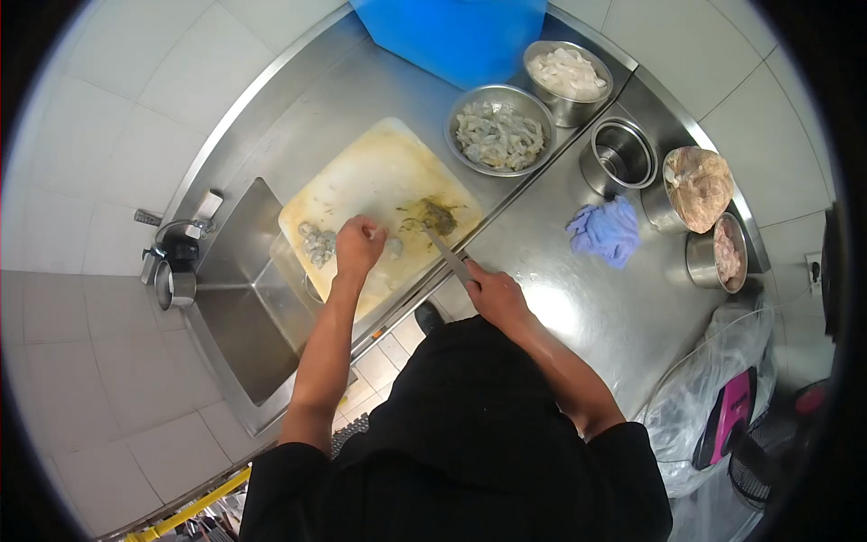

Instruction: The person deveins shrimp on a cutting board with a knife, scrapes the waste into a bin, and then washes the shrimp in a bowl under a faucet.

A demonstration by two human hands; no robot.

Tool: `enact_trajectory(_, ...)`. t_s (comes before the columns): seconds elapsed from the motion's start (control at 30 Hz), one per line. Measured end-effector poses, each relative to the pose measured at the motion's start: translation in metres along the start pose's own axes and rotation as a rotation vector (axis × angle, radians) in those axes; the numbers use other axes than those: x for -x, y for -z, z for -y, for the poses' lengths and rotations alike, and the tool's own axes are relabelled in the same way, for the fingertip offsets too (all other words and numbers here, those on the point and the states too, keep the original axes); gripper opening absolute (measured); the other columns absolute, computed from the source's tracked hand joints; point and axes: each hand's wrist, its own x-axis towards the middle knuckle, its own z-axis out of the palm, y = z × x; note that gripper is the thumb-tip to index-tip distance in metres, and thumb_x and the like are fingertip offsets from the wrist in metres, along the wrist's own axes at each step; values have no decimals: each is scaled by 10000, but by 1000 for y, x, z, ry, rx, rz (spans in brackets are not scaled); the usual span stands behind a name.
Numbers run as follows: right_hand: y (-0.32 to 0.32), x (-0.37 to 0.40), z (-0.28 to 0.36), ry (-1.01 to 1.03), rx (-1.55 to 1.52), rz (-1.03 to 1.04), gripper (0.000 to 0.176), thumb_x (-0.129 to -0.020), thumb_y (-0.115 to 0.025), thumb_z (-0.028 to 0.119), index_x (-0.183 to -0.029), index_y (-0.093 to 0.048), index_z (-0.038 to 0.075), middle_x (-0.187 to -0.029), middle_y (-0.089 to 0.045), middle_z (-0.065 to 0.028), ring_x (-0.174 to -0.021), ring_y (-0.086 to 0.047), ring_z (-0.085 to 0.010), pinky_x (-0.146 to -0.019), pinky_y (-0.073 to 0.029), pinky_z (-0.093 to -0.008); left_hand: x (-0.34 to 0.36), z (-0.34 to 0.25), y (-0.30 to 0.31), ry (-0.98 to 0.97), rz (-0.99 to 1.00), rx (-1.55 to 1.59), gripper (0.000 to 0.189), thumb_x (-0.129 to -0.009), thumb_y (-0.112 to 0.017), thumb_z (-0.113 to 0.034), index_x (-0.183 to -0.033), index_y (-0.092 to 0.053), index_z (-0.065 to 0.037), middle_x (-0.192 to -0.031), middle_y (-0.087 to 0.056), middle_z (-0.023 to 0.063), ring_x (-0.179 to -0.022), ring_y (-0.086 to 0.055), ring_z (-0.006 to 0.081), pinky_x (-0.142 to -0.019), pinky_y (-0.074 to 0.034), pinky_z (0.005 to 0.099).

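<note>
My right hand (495, 293) is closed around the handle of a knife (449, 259), whose blade points up and left over the near right edge of the white cutting board (386, 144). The blade's tip lies beside a dark greenish pile of scraps (435, 217). Over the board's middle, my left hand (359, 244) has its fingers curled together; a small pale bit shows at the fingertips, too small to name. Left of that hand lies a cluster of grey peeled shrimp (317, 244). One more greyish piece (394, 247) rests just right of it.
A metal bowl of shrimp (501, 135) stands behind the board, next to a pot of white pieces (568, 74). Further right are a steel pot (619, 155), a purple cloth (605, 232), a bagged container (699, 188) and a meat pot (725, 255). The sink (244, 334) is left.
</note>
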Motion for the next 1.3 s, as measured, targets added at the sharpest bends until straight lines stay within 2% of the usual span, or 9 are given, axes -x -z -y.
enact_trajectory(0.13, -4, -3, -3, 118, -100, 11, 387, -835, -552, 188, -1214, -561, 111, -745, -616, -237, -744, -604, -416, -678, -489, -508, 13, 27, -16, 104, 10, -193, 198, -731, -657, -160, -899, -692, -62, -716, -649, 174, -698, -633, 350, -681, -508, 425)
enact_trajectory(0.2, -7, -9, -3, 105, -173, 71, 380, -831, -547, 181, -1202, -571, 105, -755, -617, -239, -751, -607, -414, -685, -493, -497, 22, 29, -26, 62, 195, -120, 263, -752, -658, -228, -940, -699, -48, -754, -663, 196, -725, -660, 330, -676, -514, 405)
enact_trajectory(0.37, -13, -31, 3, 1, -302, 201, 363, -831, -526, 161, -1178, -590, 78, -696, -622, -215, -626, -637, -349, -593, -517, -431, 36, 9, -53, 37, -24, 99, 262, -813, -626, -221, -994, -697, -45, -795, -670, 200, -737, -669, 289, -677, -510, 357)
enact_trajectory(0.53, -10, -46, 13, -109, -458, 366, 308, -843, -524, 165, -1113, -607, 41, -577, -581, -107, -395, -547, -170, -379, -454, -317, 39, 8, -63, -6, -69, 33, 250, -809, -622, -205, -985, -699, -43, -774, -658, 209, -690, -660, 307, -648, -508, 365)
enact_trajectory(0.67, -9, -37, 18, -150, -449, 335, 275, -853, -520, 166, -1078, -612, 37, -575, -581, -107, -416, -564, -179, -389, -457, -323, 40, 6, -67, 0, -99, 36, 213, -798, -600, -182, -936, -708, -60, -708, -620, 238, -678, -630, 386, -626, -503, 413)
enact_trajectory(0.93, 11, 9, 4, -184, -339, 501, 475, -872, -549, 214, -1338, -487, 147, -612, -601, -75, -426, -529, -132, -413, -466, -283, 42, 3, -66, 33, -112, 5, 163, -787, -567, -144, -787, -674, -21, -648, -595, 211, -573, -613, 347, -538, -465, 391)
enact_trajectory(1.07, 22, 18, 6, -219, -265, 456, 446, -862, -548, 204, -1306, -523, 163, -643, -626, -120, -475, -586, -211, -464, -498, -337, 44, 2, -66, 5, -175, 11, 154, -772, -561, -134, -771, -666, -22, -628, -587, 207, -558, -606, 348, -526, -457, 383)
enact_trajectory(1.13, -3, 14, -12, 226, -74, 97, 428, -851, -551, 199, -1278, -535, 171, -695, -636, -189, -565, -622, -325, -545, -517, -423, 45, -1, -65, 32, -159, 25, 161, -776, -562, -138, -784, -673, -22, -634, -591, 208, -564, -612, 342, -531, -462, 386)
enact_trajectory(1.3, -12, 13, -3, 96, 144, 168, 419, -858, -497, 146, -1274, -494, 99, -704, -628, -211, -644, -625, -385, -618, -511, -482, 46, -5, -64, 97, -162, 73, 149, -775, -547, -113, -765, -667, -26, -666, -596, 218, -613, -608, 373, -564, -473, 407)
